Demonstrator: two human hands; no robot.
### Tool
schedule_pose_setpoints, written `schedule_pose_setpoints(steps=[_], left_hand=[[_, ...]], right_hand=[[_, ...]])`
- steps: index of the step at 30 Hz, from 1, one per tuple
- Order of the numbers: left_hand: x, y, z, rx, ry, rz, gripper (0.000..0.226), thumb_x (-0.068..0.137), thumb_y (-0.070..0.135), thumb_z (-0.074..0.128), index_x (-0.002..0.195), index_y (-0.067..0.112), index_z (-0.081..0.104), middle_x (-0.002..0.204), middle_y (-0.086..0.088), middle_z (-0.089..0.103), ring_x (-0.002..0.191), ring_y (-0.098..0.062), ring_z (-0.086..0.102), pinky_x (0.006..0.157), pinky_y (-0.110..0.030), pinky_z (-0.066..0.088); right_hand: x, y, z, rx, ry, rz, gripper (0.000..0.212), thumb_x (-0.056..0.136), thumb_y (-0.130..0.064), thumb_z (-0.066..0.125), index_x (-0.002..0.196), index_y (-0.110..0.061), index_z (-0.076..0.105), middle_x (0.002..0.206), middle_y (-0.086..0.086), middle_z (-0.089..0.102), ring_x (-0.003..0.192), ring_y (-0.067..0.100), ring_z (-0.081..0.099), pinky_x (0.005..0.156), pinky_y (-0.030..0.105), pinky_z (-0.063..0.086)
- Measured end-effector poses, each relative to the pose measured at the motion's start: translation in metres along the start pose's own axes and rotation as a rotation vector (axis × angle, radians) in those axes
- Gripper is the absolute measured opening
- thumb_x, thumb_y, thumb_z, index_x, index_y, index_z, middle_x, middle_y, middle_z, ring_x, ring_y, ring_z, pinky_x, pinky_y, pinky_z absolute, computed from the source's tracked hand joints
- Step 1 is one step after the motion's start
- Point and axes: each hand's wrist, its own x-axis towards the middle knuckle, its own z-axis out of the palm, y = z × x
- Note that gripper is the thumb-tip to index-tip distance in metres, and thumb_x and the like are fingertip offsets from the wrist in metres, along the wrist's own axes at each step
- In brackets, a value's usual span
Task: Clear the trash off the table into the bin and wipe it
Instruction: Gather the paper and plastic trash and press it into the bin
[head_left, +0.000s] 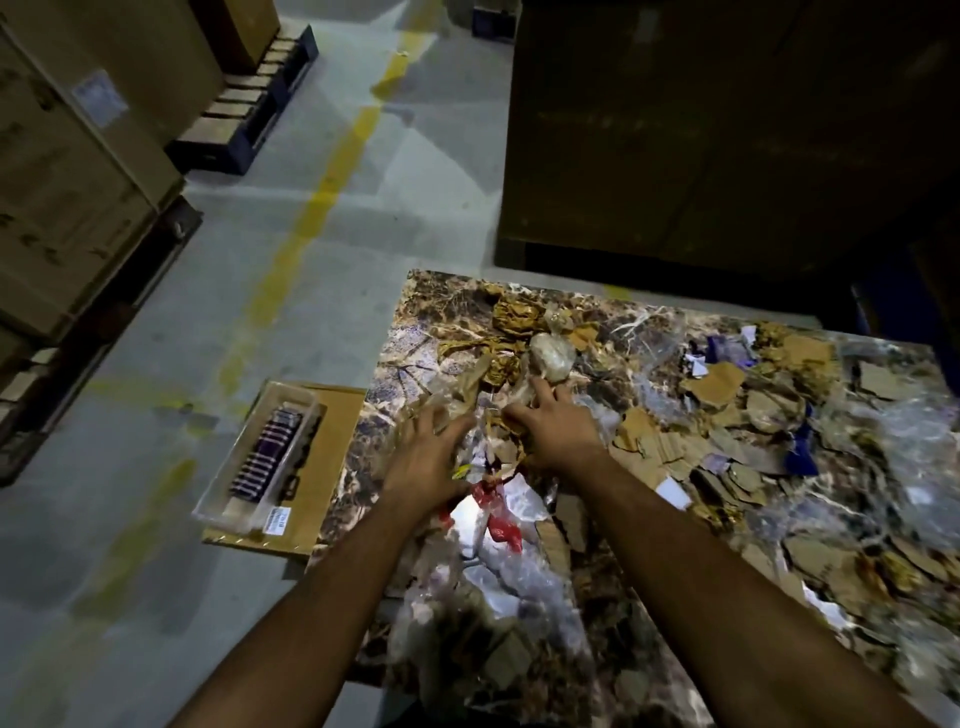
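warehouse: stacked cartons (62, 171) on pallets (249, 119), yellow floor line (322, 192).

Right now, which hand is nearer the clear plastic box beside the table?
Left. The left hand rests on trash near the table's left edge, the side where the clear plastic box sits. The right hand is farther in, over crumpled paper.

The tabletop (415, 312) is dark brown marble veined in white and tan. Beyond the fingers (540, 387), crumpled paper (514, 314) is golden brown. Right of the fingers, cardboard scraps (717, 382) are tan, with blue scraps (800, 449) and clear plastic film (904, 441) among them. Nearer than the fingers, a wrapper (501, 525) is red and white. The floor (260, 208) is grey with a yellow line (332, 176).
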Motion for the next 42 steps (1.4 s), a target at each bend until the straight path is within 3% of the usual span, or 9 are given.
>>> schedule_pose_setpoints(steps=[5, 11, 19, 22, 25, 30, 36, 39, 42], left_hand=[[0.008, 0.007, 0.002, -0.138, 0.097, -0.008, 0.064, 0.082, 0.027, 0.079, 0.134, 0.046, 0.046, 0.153, 0.001, 0.035, 0.128, -0.021, 0.049, 0.098, -0.048, 0.054], [0.001, 0.038, -0.017, -0.265, 0.216, 0.071, 0.062, 0.083, 0.015, 0.076, 0.137, 0.032, 0.051, 0.127, 0.006, 0.052, 0.103, -0.014, 0.057, 0.085, -0.035, 0.057], [-0.023, 0.131, -0.045, -0.412, 0.328, 0.246, 0.055, 0.082, 0.017, 0.080, 0.133, 0.024, 0.061, 0.123, 0.009, 0.053, 0.100, -0.008, 0.053, 0.079, -0.020, 0.046], [-0.025, 0.173, -0.035, -0.459, 0.325, 0.343, 0.054, 0.083, 0.022, 0.080, 0.132, 0.026, 0.059, 0.126, 0.007, 0.057, 0.104, -0.009, 0.057, 0.086, -0.027, 0.052], [-0.020, 0.208, -0.014, -0.493, 0.282, 0.387, 0.059, 0.084, 0.022, 0.079, 0.136, 0.027, 0.052, 0.130, 0.000, 0.058, 0.109, -0.012, 0.058, 0.092, -0.029, 0.052], [-0.010, 0.249, 0.024, -0.405, 0.108, 0.393, 0.059, 0.090, 0.026, 0.073, 0.137, 0.024, 0.037, 0.133, -0.004, 0.056, 0.113, -0.016, 0.057, 0.090, -0.030, 0.049], [-0.001, 0.234, 0.040, -0.231, -0.136, 0.334, 0.083, 0.090, 0.048, 0.062, 0.152, 0.033, 0.009, 0.153, -0.012, 0.039, 0.142, -0.037, 0.032, 0.116, -0.063, 0.023], [-0.006, 0.220, 0.027, -0.252, -0.110, 0.307, 0.074, 0.094, 0.049, 0.058, 0.153, 0.039, 0.014, 0.152, -0.009, 0.042, 0.145, -0.035, 0.027, 0.120, -0.061, 0.014], [-0.014, 0.194, 0.017, -0.289, -0.078, 0.295, 0.072, 0.091, 0.061, 0.054, 0.152, 0.043, 0.019, 0.151, -0.008, 0.042, 0.140, -0.031, 0.032, 0.114, -0.053, 0.025]], right_hand=[[-0.009, 0.013, 0.005, 0.150, 0.078, -0.070, 0.068, 0.076, -0.035, 0.082, 0.135, -0.037, 0.050, 0.158, 0.008, 0.028, 0.139, 0.033, 0.034, 0.094, 0.046, 0.055], [-0.044, 0.050, -0.008, 0.370, 0.172, -0.111, 0.074, 0.076, -0.029, 0.082, 0.140, -0.041, 0.046, 0.159, 0.002, 0.027, 0.141, 0.026, 0.035, 0.103, 0.043, 0.051], [-0.131, 0.127, -0.022, 0.596, 0.401, -0.154, 0.067, 0.074, -0.052, 0.080, 0.135, -0.036, 0.055, 0.137, -0.008, 0.055, 0.127, 0.010, 0.047, 0.106, 0.033, 0.042], [-0.165, 0.158, -0.014, 0.652, 0.462, -0.079, 0.068, 0.074, -0.045, 0.083, 0.135, -0.036, 0.056, 0.138, -0.009, 0.056, 0.123, 0.003, 0.044, 0.105, 0.031, 0.040], [-0.183, 0.186, 0.009, 0.646, 0.517, -0.008, 0.070, 0.073, -0.051, 0.082, 0.135, -0.032, 0.058, 0.133, -0.006, 0.059, 0.124, 0.016, 0.052, 0.104, 0.038, 0.045], [-0.199, 0.207, 0.041, 0.622, 0.385, 0.142, 0.081, 0.071, -0.038, 0.081, 0.145, -0.032, 0.048, 0.149, 0.003, 0.045, 0.137, 0.028, 0.040, 0.107, 0.036, 0.037], [-0.209, 0.212, 0.045, 0.493, 0.175, 0.152, 0.117, 0.066, -0.045, 0.090, 0.158, -0.044, 0.017, 0.168, -0.010, 0.015, 0.154, 0.018, 0.013, 0.123, 0.053, 0.011], [-0.219, 0.218, 0.032, 0.471, 0.121, 0.132, 0.119, 0.067, -0.046, 0.089, 0.156, -0.050, 0.010, 0.168, -0.016, 0.006, 0.155, 0.017, 0.007, 0.122, 0.064, 0.011], [-0.226, 0.211, 0.013, 0.499, 0.107, 0.114, 0.122, 0.060, -0.062, 0.087, 0.154, -0.055, 0.009, 0.168, -0.018, 0.002, 0.154, 0.019, 0.001, 0.121, 0.066, 0.009]])
